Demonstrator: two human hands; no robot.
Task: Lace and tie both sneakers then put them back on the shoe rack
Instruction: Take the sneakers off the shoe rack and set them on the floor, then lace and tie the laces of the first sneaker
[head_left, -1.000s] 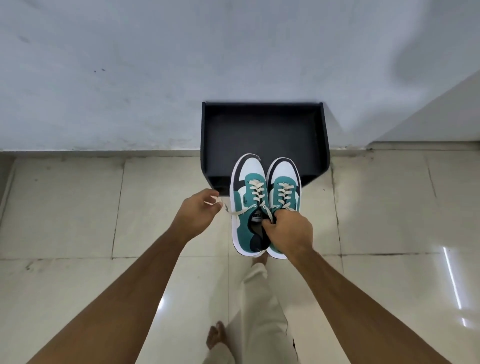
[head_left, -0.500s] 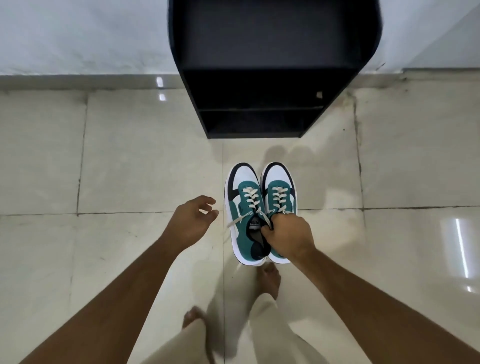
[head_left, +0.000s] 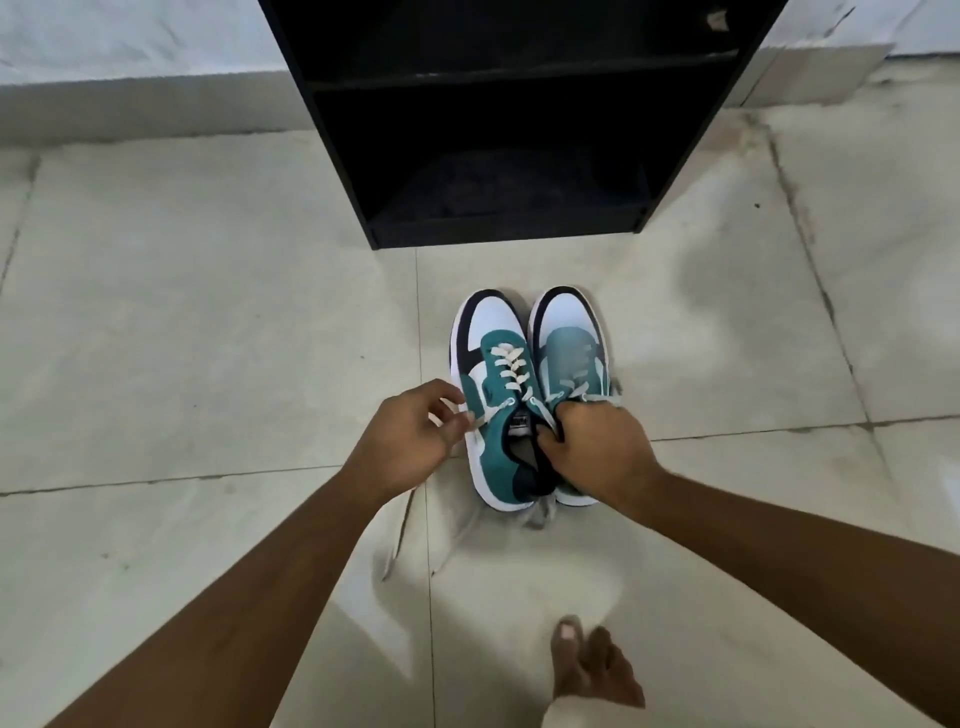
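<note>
Two teal, white and black sneakers are held side by side just in front of the black shoe rack (head_left: 332, 130), toes toward it. The left sneaker (head_left: 493, 395) has cream laces through its eyelets. The right sneaker (head_left: 569, 343) is blurred. My right hand (head_left: 597, 447) grips both sneakers at their inner collars. My left hand (head_left: 410, 441) pinches a loose cream lace end (head_left: 480, 418) coming off the left sneaker's outer side. Whether the soles touch the floor I cannot tell.
The rack's open lower shelf (head_left: 509, 218) faces me at floor level, with a second shelf above it. Pale floor tiles (head_left: 208, 312) spread all around. A white wall with a skirting runs behind the rack. My bare foot (head_left: 592, 670) shows at the bottom right.
The view dropped and closed in on the rack's lower shelves. The sneakers came down toward the floor in my right hand. My left hand, open half a second ago, pinches the lace end.
</note>
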